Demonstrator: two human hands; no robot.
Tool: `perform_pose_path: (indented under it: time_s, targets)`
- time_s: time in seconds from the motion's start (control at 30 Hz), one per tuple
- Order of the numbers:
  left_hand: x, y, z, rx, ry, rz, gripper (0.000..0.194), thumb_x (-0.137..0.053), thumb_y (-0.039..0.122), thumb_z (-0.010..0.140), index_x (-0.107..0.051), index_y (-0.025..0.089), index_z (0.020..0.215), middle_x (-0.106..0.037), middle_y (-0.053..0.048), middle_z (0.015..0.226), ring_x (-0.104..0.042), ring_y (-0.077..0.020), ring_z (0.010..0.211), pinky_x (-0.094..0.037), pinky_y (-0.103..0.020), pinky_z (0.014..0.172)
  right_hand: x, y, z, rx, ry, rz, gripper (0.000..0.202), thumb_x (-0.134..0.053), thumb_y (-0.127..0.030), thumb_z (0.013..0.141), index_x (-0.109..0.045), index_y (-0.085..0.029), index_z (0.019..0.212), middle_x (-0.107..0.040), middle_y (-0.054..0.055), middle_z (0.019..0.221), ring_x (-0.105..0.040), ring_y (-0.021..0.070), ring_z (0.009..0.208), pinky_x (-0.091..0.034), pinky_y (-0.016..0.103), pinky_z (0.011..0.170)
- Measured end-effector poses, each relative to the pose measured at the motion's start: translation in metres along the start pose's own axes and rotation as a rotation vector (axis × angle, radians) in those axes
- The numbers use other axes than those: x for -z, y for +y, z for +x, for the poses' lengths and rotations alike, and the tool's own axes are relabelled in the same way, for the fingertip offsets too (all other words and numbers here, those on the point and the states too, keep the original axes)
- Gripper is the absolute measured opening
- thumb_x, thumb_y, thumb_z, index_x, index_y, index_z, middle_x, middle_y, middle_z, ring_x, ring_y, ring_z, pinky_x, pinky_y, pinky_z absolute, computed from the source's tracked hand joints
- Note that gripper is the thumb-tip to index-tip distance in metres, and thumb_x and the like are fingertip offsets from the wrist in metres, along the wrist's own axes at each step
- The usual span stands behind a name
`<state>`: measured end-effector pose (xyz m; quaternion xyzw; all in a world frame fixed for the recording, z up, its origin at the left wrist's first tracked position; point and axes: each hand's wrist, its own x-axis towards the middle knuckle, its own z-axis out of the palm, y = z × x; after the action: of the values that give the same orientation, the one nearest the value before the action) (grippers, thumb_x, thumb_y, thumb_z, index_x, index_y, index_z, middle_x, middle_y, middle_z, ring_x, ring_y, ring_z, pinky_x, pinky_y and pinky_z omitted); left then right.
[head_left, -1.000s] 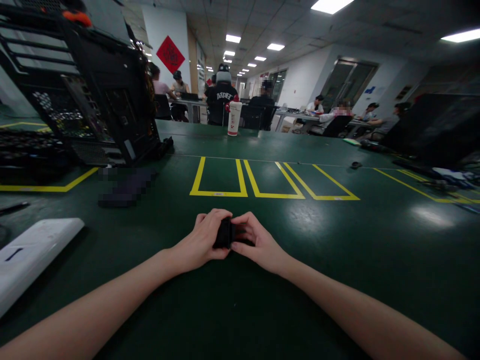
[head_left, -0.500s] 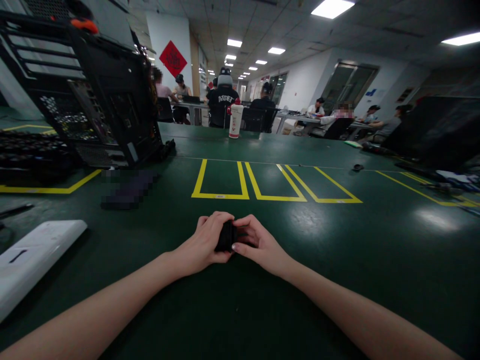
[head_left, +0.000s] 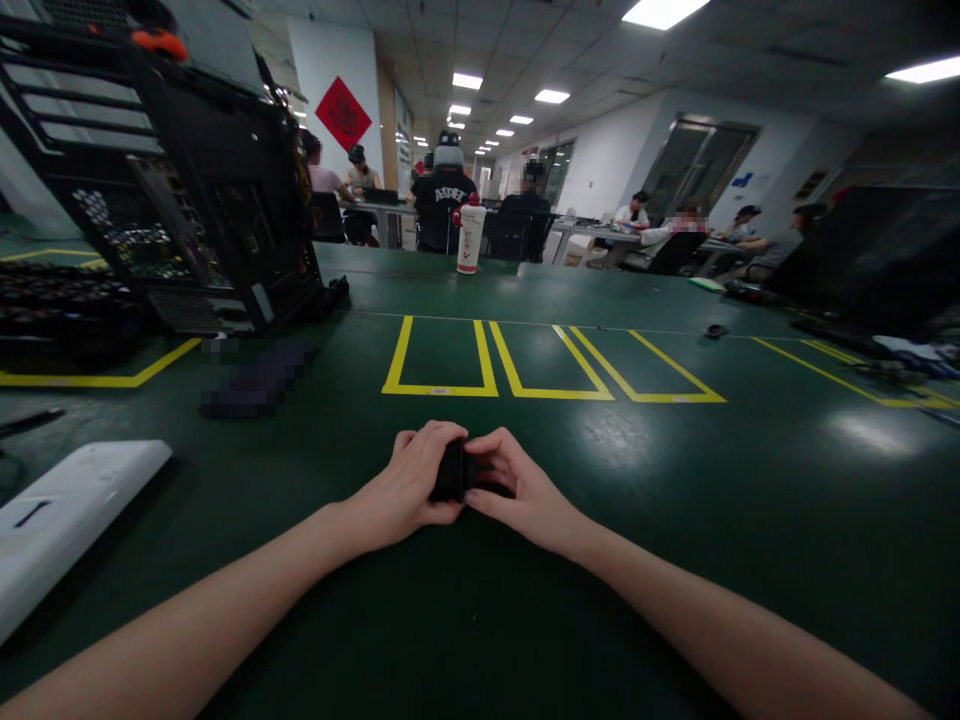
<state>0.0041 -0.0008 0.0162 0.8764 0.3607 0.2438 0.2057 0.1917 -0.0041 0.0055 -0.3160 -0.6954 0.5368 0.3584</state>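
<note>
A small black box-like object (head_left: 450,470) sits between my two hands, low over the green table (head_left: 480,620); its exact kind does not show. My left hand (head_left: 411,478) is wrapped round its left side, fingers over the top and thumb at the near edge. On the right, my right hand (head_left: 521,490) curls with its fingertips and thumb against the object's right face. A dark gap shows inside the curl of the right fingers. Much of the object is hidden by the left fingers.
Yellow tape outlines (head_left: 442,391) mark the table ahead. At left stand an open black computer case (head_left: 240,220) and a white device (head_left: 75,500). A white cup (head_left: 469,240) stands at the far edge. A black ring-shaped item (head_left: 716,331) lies right. Several people sit beyond.
Both hands keep nearly the same place and grip on the black object. The view has shifted very slightly.
</note>
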Motion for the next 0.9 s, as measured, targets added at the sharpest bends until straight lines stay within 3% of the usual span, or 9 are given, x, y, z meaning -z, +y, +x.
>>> perform_pose_path:
  time_s: [0.2,0.53,0.73,0.9]
  targets:
    - [0.0003,0.0013,0.0002,-0.013,0.004,0.024,0.056,-0.058,0.019,0.073,-0.025,0.025,0.118,-0.042,-0.008,0.111,-0.044,-0.0246,0.102,-0.033,-0.043,0.087,-0.0007,0.0012,0.0007,-0.022,0.012,0.057,0.021,-0.055,-0.022,0.079,-0.045,-0.023,0.098,-0.049,0.002,0.101,-0.054,0.0162,0.097,-0.049,0.036,0.082]
    - [0.0005,0.0011,-0.0001,-0.010,-0.007,0.025,0.058,-0.058,0.016,0.072,-0.025,0.025,0.118,-0.041,-0.008,0.113,-0.043,-0.0245,0.103,-0.033,-0.043,0.088,0.0006,-0.0008,-0.0002,-0.037,-0.005,0.002,0.030,-0.058,-0.019,0.077,-0.045,-0.023,0.103,-0.048,0.003,0.109,-0.050,0.0173,0.105,-0.043,0.037,0.091]
    - [-0.0020,0.0006,0.0006,-0.018,0.010,0.048,0.057,-0.059,0.018,0.073,-0.025,0.024,0.118,-0.042,-0.007,0.111,-0.043,-0.0239,0.103,-0.032,-0.042,0.088,0.0001,0.0018,0.0023,-0.056,0.009,0.056,0.021,-0.054,-0.025,0.080,-0.044,-0.022,0.099,-0.052,0.002,0.099,-0.055,0.0161,0.094,-0.049,0.034,0.079]
    - [-0.0014,0.0009,0.0007,0.004,-0.002,0.033,0.056,-0.059,0.019,0.073,-0.026,0.024,0.118,-0.042,-0.007,0.111,-0.043,-0.0237,0.101,-0.034,-0.043,0.087,0.0000,0.0013,0.0025,-0.076,0.044,0.005,0.027,-0.054,-0.024,0.080,-0.044,-0.022,0.104,-0.050,0.004,0.107,-0.051,0.0175,0.103,-0.045,0.037,0.087]
